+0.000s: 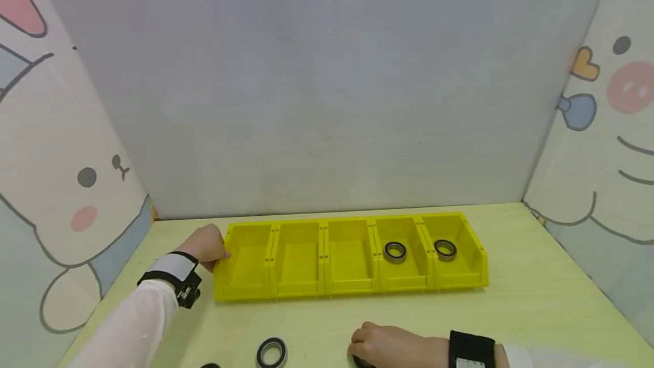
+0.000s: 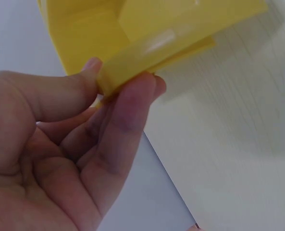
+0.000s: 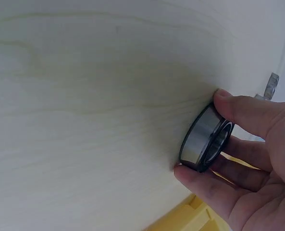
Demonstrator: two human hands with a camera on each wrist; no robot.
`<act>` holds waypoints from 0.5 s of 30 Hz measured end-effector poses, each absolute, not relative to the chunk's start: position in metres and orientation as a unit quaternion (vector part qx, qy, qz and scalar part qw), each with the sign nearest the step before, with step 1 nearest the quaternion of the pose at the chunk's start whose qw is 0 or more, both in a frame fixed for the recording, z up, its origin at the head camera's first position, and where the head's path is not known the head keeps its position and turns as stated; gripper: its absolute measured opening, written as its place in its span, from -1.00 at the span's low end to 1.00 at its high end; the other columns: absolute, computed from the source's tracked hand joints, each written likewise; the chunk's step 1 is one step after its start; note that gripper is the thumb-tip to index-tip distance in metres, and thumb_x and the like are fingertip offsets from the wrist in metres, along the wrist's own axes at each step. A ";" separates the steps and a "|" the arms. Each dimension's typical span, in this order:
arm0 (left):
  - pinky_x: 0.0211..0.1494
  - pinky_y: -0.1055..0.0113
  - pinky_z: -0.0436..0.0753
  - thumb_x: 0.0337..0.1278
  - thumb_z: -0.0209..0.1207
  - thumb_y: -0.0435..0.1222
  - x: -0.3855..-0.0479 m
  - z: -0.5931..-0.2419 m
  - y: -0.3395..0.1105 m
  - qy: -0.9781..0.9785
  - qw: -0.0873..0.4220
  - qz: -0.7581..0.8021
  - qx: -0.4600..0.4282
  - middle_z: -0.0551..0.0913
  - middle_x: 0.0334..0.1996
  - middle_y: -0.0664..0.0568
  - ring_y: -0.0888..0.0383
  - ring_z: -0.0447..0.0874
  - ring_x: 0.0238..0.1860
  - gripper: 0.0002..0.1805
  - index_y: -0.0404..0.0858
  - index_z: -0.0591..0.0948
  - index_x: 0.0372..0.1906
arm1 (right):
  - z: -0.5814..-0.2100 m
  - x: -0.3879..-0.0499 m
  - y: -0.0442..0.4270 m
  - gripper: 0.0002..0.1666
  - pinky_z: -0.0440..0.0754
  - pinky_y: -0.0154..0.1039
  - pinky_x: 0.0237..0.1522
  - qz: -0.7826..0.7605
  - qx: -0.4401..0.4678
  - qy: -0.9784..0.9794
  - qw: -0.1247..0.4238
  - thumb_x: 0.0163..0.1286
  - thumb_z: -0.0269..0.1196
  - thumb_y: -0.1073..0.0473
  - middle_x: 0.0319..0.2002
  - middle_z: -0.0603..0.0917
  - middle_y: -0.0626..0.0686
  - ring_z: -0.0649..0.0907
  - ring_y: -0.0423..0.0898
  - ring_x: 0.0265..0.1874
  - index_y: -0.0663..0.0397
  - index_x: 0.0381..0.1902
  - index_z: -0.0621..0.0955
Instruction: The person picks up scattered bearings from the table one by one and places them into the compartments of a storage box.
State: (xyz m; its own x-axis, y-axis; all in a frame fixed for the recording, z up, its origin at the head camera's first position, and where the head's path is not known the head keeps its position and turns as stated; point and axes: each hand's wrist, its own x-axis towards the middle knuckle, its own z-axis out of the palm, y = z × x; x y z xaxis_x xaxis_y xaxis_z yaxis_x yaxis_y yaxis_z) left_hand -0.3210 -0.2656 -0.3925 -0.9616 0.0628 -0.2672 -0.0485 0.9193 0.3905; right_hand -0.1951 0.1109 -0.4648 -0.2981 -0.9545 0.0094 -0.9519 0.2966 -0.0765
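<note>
A yellow bin row (image 1: 349, 294) with several compartments stands on the table. My left hand (image 1: 204, 246) grips its left end wall, thumb on one side and fingers on the other, as the left wrist view shows (image 2: 80, 134). Near the front edge of the head view, my right hand (image 1: 385, 345) pinches a ball bearing, mostly hidden there. In the right wrist view that bearing (image 3: 200, 137) sits between thumb and fingertips, at the tabletop. One bearing (image 1: 395, 252) lies in the fourth compartment from the left, another (image 1: 445, 250) in the rightmost.
A loose bearing (image 1: 272, 352) lies on the pale wooden table (image 1: 317, 322) in front of the bins. Part of another dark ring (image 1: 210, 366) shows at the bottom edge. A grey wall (image 1: 327, 101) stands behind, with cartoon-printed panels on both sides.
</note>
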 end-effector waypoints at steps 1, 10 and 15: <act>-0.50 0.31 0.70 0.10 0.24 -0.40 -0.321 -0.392 -0.266 0.970 0.138 0.200 0.002 0.60 -0.61 -0.08 0.11 0.67 -0.66 -0.84 -0.44 0.59 -0.48 | -0.463 -0.196 0.110 -0.83 0.46 -0.59 -0.24 -0.030 -0.591 0.806 0.028 0.35 0.19 0.16 -0.22 0.64 -0.13 0.55 -0.32 -0.26 -0.01 -0.13 0.64; -0.49 0.30 0.70 0.11 0.23 -0.40 -0.321 -0.391 -0.267 0.968 0.143 0.205 0.000 0.58 -0.62 -0.08 0.07 0.68 -0.64 -0.84 -0.44 0.59 -0.47 | -0.419 -0.213 0.096 -0.54 0.56 -0.54 -0.21 -0.022 -0.504 0.856 0.110 0.12 0.41 0.11 -0.09 0.63 -0.06 0.57 -0.29 -0.15 0.05 0.00 0.61; -0.50 0.31 0.70 0.09 0.24 -0.40 -0.321 -0.392 -0.265 0.969 0.140 0.202 0.004 0.58 -0.64 -0.07 0.10 0.67 -0.66 -0.83 -0.43 0.58 -0.51 | -0.399 -0.225 0.091 -0.52 0.58 -0.51 -0.17 -0.043 -0.463 0.876 0.127 0.11 0.42 0.15 -0.05 0.62 -0.01 0.57 -0.24 -0.11 0.08 0.02 0.61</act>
